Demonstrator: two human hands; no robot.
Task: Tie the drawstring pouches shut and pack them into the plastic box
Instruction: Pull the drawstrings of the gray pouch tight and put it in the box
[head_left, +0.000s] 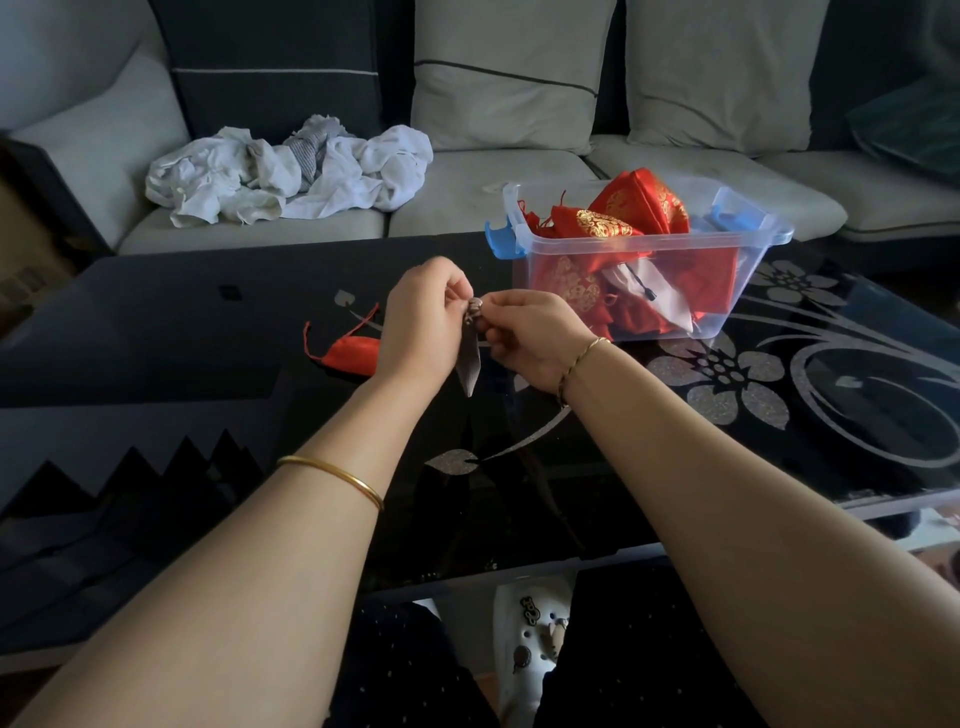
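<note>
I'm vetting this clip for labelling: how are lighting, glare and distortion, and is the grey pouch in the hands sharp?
Head view: dim, soft light, no hard shadows; the glossy table reflects faintly, without blown glare; wide-angle distortion bends the sofa near the edges; the grey pouch, pinched by left hand and right hand, is fairly sharp.
</note>
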